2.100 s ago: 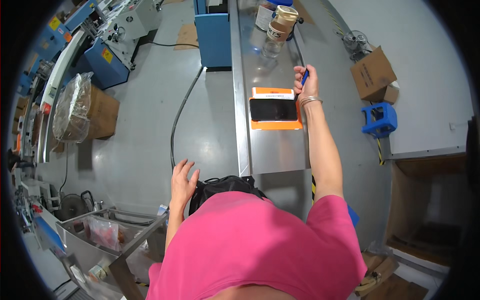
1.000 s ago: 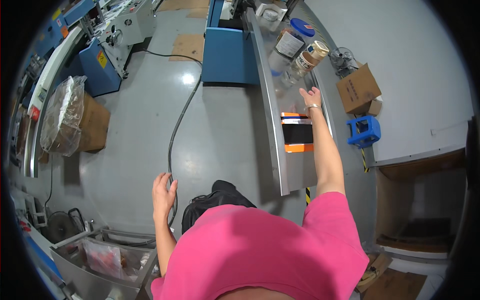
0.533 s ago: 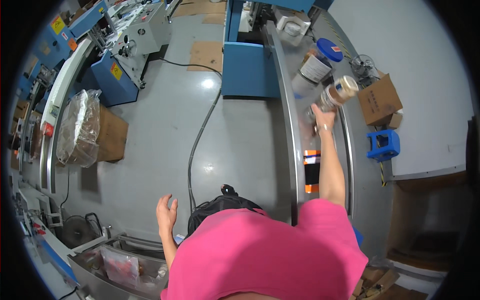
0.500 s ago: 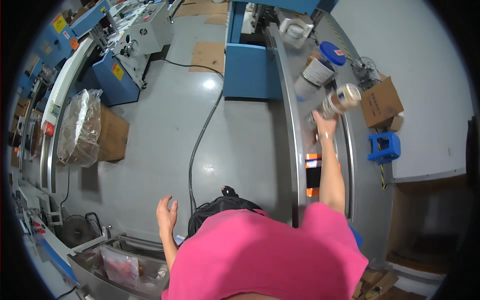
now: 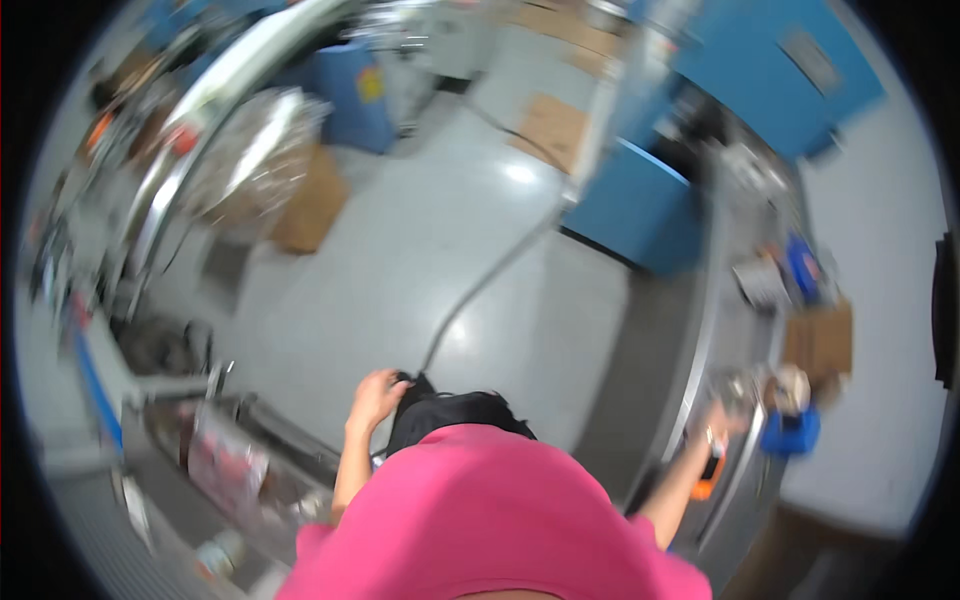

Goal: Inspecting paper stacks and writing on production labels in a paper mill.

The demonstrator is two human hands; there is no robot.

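Observation:
My right hand (image 5: 722, 422), smeared by motion, is closed around a clear bottle (image 5: 740, 392) with a cream-coloured cap (image 5: 790, 388). The bottle is tilted over the metal counter (image 5: 700, 370) on my right. An orange-and-black object (image 5: 708, 478) lies on the counter beside my right wrist and is partly hidden by it. My left hand (image 5: 374, 398) hangs over the floor near my black shorts or bag, fingers loosely bent and apart from the thumb, holding nothing.
Farther along the counter stands a white-labelled jar (image 5: 760, 283) with a blue lid (image 5: 803, 268). A blue stool (image 5: 790, 432) and a cardboard box (image 5: 818, 335) are beyond it. A hose (image 5: 495, 270) crosses the floor. A plastic-covered carton (image 5: 310, 205) stands to the left.
The view has turned, so the counter now lies farther right. My right hand has come nearer my body with the bottle still in it. My left hand's fingers are more bent.

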